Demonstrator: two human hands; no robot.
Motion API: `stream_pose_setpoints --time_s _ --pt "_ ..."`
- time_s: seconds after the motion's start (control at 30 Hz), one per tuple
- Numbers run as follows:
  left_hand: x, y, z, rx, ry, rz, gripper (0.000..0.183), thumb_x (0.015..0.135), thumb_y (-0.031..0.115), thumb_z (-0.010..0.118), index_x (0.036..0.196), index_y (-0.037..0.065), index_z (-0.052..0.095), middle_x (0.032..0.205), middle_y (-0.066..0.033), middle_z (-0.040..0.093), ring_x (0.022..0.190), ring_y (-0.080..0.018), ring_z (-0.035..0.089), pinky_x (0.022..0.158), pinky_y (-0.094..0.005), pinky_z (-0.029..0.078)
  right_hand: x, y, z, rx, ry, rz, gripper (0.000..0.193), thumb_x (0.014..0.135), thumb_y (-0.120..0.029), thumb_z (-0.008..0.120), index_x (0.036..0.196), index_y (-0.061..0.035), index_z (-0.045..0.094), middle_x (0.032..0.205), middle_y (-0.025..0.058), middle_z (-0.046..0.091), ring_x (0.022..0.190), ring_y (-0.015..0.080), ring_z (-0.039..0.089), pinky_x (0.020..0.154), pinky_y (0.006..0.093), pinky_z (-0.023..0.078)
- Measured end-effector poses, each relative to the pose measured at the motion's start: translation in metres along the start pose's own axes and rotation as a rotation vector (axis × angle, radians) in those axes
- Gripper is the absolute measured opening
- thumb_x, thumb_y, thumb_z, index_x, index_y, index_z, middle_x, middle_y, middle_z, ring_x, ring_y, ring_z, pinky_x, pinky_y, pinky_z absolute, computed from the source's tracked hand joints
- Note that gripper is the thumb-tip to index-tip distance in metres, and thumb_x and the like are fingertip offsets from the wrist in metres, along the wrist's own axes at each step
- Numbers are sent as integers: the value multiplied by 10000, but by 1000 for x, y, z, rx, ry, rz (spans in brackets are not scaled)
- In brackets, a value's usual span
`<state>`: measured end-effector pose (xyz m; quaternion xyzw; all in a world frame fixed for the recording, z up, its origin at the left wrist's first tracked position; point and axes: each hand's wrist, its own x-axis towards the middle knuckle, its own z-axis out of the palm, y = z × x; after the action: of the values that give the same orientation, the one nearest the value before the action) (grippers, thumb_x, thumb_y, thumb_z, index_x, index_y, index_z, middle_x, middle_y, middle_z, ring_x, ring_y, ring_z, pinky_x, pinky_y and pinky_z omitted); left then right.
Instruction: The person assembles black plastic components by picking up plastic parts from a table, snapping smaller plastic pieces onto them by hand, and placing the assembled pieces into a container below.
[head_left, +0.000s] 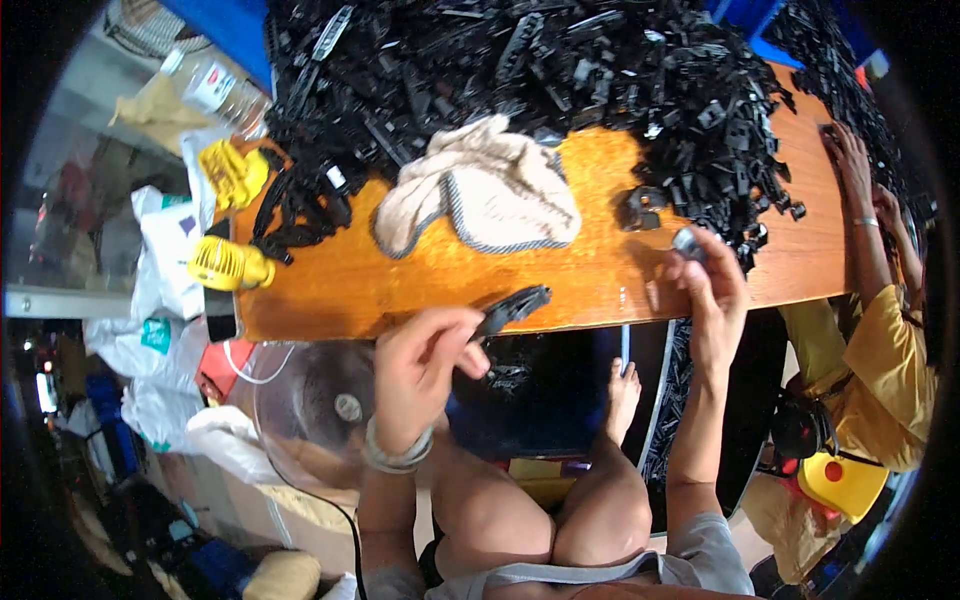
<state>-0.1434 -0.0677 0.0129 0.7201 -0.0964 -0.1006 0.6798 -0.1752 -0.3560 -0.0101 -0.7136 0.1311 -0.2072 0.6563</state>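
My left hand [418, 370] is closed around one end of a long black plastic part [518, 308], held just over the table's near edge. To the right, my right hand [717, 300] is raised above the table and pinches a small grey, shiny piece [687, 243] between thumb and fingers. Its exact kind is too small to make out. Just beyond that hand lies a small black part [643, 207], beside a large heap of black plastic parts [540, 75]. A crumpled beige cloth [490, 190] with a striped edge rests on the orange wooden table [340, 290] between my hands.
At the table's left end are a yellow handheld fan [230, 263], another yellow item [233, 172], a clear bottle [215, 90] and white plastic bags [165, 255]. A clear plastic bag [330, 390] hangs below the edge. On the right, a person in yellow [890, 370] works at the same table.
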Motion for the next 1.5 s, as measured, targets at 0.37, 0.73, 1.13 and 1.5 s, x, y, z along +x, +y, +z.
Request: stream_pose_setpoints --time_s 0.37,0.73,1.13,1.5 --pt "59 -6 34 486 -153 422 207 707 -12 753 899 -19 676 845 -97 550 796 -246 540 717 -332 455 8 -18 30 -393 -497 -282 248 780 -52 739 1017 12 706 918 95 660 876 236 612 802 329 472" --pt "57 -10 33 608 -201 489 228 713 49 776 910 -22 686 864 -97 580 826 -261 546 726 -352 458 -5 -11 43 -474 -397 -398 219 735 -156 766 929 -59 732 912 45 630 917 232 550 794 365 384" --pt "175 18 110 659 -256 674 166 843 38 654 988 -30 694 904 -156 668 784 -286 660 693 -344 528 22 -2 21 -863 -70 -601 158 788 -74 675 925 -73 594 999 77 552 932 274 494 783 386 378" --pt "208 12 156 1069 -68 643 219 830 208 679 755 4 702 706 -166 665 617 -345 653 606 -432 519 10 10 28 -709 22 -633 270 744 -16 716 973 -56 580 977 95 580 871 287 537 737 370 423"
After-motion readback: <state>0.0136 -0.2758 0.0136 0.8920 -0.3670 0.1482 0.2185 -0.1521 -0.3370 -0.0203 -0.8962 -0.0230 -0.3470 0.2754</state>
